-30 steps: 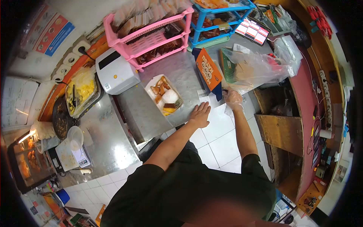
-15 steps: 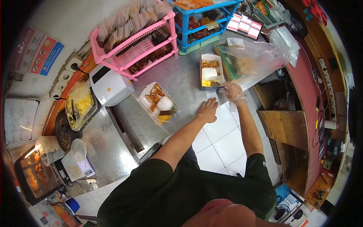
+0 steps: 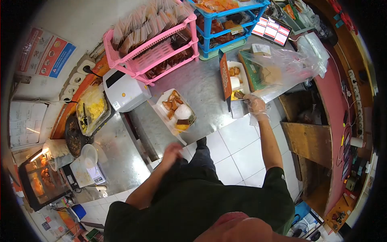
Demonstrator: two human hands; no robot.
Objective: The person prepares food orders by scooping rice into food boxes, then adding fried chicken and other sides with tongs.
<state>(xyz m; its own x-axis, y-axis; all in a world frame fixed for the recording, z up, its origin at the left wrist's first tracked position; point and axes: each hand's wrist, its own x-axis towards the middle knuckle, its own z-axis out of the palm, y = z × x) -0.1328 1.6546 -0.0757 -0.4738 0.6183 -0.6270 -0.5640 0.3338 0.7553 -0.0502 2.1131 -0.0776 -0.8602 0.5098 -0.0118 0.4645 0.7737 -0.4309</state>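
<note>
My right hand (image 3: 256, 105), in a clear plastic glove, has its fingers closed at the front right corner of a food box (image 3: 245, 82). In that box lie brown fried pieces, white rice and yellow food with something dark; its printed orange and dark lid (image 3: 225, 80) stands up on the left. A paper slip (image 3: 237, 111) lies at its front. My left hand (image 3: 172, 153), bare and smeared by motion, is near my body below the counter edge. Nearest it is a second open food box (image 3: 177, 111) with browned pieces, rice and a brown and yellow piece.
A pink rack (image 3: 151, 52) of sachets and a blue rack (image 3: 225, 30) stand at the back. Right of the box are a green carton (image 3: 254, 74) and a plastic bag (image 3: 286, 72). Leftward are a white printer (image 3: 125, 92), a tray of yellow food (image 3: 92, 111) and a scale (image 3: 96, 176).
My left hand has drawn back from the counter edge toward my body. The right box's lid now stands upright on its left side. My right hand stays by the box's front corner.
</note>
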